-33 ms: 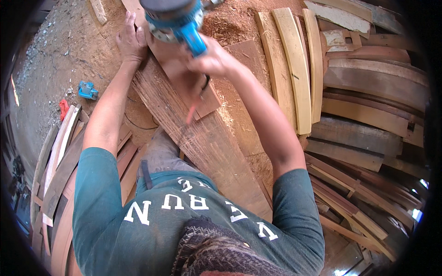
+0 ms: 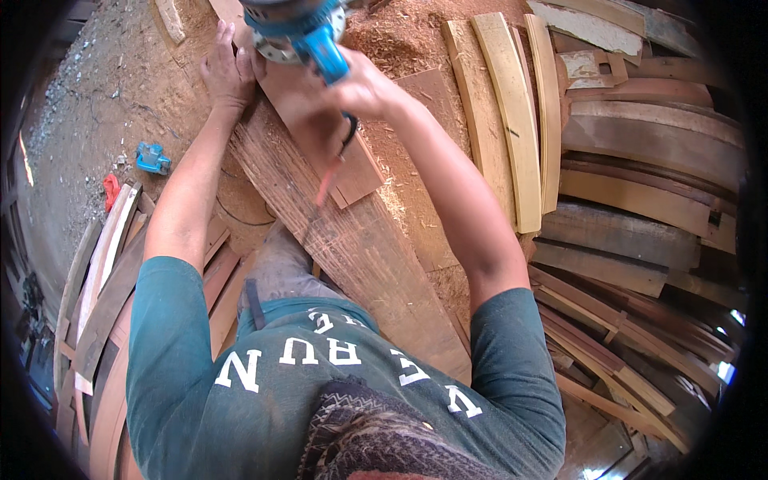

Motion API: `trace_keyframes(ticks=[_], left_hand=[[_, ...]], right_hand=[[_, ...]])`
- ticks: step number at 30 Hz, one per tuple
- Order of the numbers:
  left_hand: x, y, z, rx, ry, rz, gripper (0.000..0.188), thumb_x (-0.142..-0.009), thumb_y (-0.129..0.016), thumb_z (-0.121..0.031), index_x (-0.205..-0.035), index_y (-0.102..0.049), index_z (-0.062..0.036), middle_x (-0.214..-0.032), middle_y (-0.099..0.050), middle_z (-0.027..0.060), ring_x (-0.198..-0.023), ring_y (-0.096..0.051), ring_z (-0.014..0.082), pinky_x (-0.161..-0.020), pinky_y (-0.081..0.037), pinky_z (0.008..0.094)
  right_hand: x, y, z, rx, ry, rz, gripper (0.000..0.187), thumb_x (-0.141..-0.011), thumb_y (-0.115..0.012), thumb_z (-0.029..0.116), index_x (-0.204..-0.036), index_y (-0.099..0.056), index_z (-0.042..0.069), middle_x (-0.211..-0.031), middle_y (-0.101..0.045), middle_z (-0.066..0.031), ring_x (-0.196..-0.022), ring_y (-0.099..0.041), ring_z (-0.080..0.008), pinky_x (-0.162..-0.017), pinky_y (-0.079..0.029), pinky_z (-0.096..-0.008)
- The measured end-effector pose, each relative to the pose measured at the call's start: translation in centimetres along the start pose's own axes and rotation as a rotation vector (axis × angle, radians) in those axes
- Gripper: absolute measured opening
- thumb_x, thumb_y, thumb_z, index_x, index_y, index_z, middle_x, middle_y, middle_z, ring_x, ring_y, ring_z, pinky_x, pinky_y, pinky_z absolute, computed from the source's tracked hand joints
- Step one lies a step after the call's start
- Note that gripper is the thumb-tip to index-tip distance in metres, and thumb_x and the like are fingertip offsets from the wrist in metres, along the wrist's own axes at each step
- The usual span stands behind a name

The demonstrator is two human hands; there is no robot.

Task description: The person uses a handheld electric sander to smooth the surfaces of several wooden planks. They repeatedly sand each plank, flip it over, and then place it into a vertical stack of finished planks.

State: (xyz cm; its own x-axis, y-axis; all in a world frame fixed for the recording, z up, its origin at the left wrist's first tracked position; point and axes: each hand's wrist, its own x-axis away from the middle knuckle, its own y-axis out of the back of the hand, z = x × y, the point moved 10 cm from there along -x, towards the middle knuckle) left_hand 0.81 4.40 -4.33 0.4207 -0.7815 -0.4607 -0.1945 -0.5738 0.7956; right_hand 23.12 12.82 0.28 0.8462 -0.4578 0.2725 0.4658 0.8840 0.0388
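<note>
My right hand [image 2: 364,88] is closed around the side handle of a blue router [image 2: 300,28], a power tool with a round metal base. The top of the router runs out of the picture. Beneath it lies a smooth brown board [image 2: 364,172], on top of a longer, rough plank [image 2: 360,248]. My left hand [image 2: 228,72] rests at the left edge of the smooth board with its fingers stretched out. From below my right hand hangs the cord [image 2: 332,172], black above and orange-red below, blurred by motion. The bit is hidden.
Curved pale wood pieces [image 2: 508,120] stand to the right, beside a large stack of boards [image 2: 640,184]. More strips [image 2: 104,280] lie at the left. A small blue tool [image 2: 152,158] and a red object [image 2: 110,192] are on the dusty ground. Sawdust [image 2: 392,48] lies behind the boards.
The router and my right hand have shifted slightly up and to the left. The cord has swung a little. My left hand stays in place.
</note>
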Motion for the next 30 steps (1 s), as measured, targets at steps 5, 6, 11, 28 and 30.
trace_keyframes(ticks=[5, 6, 11, 28, 30], left_hand=[[0.1, 0.0, 0.2, -0.055, 0.019, 0.012, 0.059, -0.103, -0.036, -0.040, -0.156, -0.043, -0.0151, -0.165, -0.042, 0.0080, -0.148, -0.043, 0.0229, -0.115, -0.028, 0.0473], [0.2, 0.2, 0.3, -0.048, 0.015, -0.005, 0.059, -0.103, -0.037, -0.040, -0.156, -0.043, -0.0153, -0.164, -0.042, 0.0078, -0.148, -0.043, 0.0227, -0.114, -0.029, 0.0467], [-0.1, 0.6, -0.5, -0.027, 0.020, -0.012, 0.055, -0.101, -0.043, -0.037, -0.152, -0.047, -0.0161, -0.163, -0.045, 0.0049, -0.144, -0.048, 0.0215, -0.112, -0.031, 0.0470], [0.0, 0.4, -0.1, 0.017, 0.077, 0.069, 0.060, -0.099, -0.040, -0.031, -0.157, -0.039, -0.0180, -0.169, -0.035, 0.0044, -0.152, -0.037, 0.0245, -0.118, -0.023, 0.0603], [-0.1, 0.4, -0.4, 0.034, 0.083, 0.094, 0.062, -0.098, -0.040, -0.030, -0.159, -0.036, -0.0182, -0.170, -0.031, 0.0053, -0.154, -0.035, 0.0258, -0.119, -0.022, 0.0630]], right_hand=[[-1.2, 0.0, 0.9, 0.029, -0.061, -0.025, 0.036, -0.075, -0.078, 0.015, -0.106, -0.061, 0.008, -0.091, -0.062, 0.0004, -0.084, -0.058, -0.0124, -0.075, -0.050, -0.0308], [0.3, -0.1, 1.1, 0.038, -0.028, -0.049, 0.036, -0.075, -0.078, 0.014, -0.106, -0.061, 0.008, -0.090, -0.061, 0.0005, -0.083, -0.058, -0.0126, -0.074, -0.050, -0.0309], [13.4, -1.4, -3.1, 0.054, -0.114, 0.003, 0.042, -0.072, -0.076, 0.005, -0.110, -0.059, 0.009, -0.089, -0.060, 0.0006, -0.082, -0.058, -0.0141, -0.074, -0.051, -0.0309], [25.4, -3.5, -7.4, -0.041, -0.495, 0.117, 0.018, -0.077, -0.070, 0.003, -0.094, -0.062, 0.006, -0.086, -0.060, -0.0018, -0.079, -0.056, -0.0135, -0.073, -0.051, -0.0330], [22.4, -3.2, -7.5, -0.045, -0.495, 0.137, 0.020, -0.077, -0.071, 0.005, -0.088, -0.055, 0.008, -0.082, -0.056, -0.0004, -0.073, -0.052, -0.0120, -0.067, -0.048, -0.0325]])
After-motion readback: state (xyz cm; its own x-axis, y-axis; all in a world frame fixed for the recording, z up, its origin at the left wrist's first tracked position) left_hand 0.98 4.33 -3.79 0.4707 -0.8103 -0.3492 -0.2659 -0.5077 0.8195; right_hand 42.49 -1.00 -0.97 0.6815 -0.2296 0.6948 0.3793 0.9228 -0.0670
